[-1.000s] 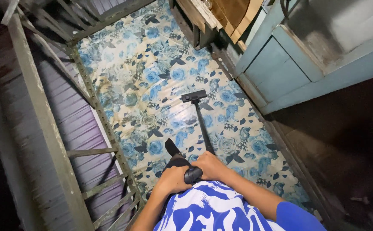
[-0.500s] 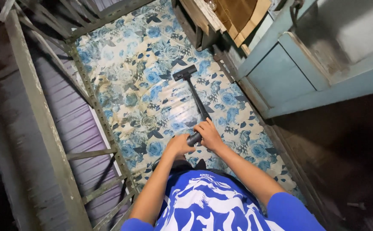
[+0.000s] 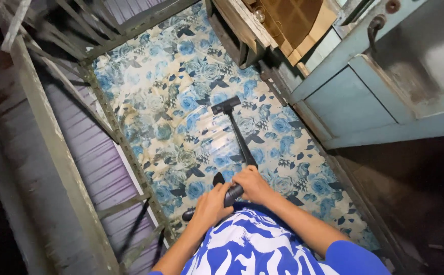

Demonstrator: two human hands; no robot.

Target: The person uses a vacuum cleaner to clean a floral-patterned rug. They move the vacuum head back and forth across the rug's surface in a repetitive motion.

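A black vacuum wand [image 3: 240,137] runs from my hands out to a flat black floor head [image 3: 225,105] resting on the blue floral floor covering [image 3: 181,91]. My right hand [image 3: 252,184] grips the wand's upper end, and my left hand [image 3: 212,204] holds the black handle just behind it. Both hands sit close together above my blue and white patterned shirt [image 3: 252,244]. A black hose end [image 3: 189,215] shows below my left hand.
A weathered wooden railing [image 3: 54,142] with slats runs along the left edge, with corrugated sheeting [image 3: 89,168] below it. A light blue cabinet [image 3: 354,97] stands on the right. A wooden shelf with a cardboard box [image 3: 293,20] sits at the top.
The wand and floor head have been drawn back toward me from their farther reach half a second ago, and my hands have come in closer to my body.
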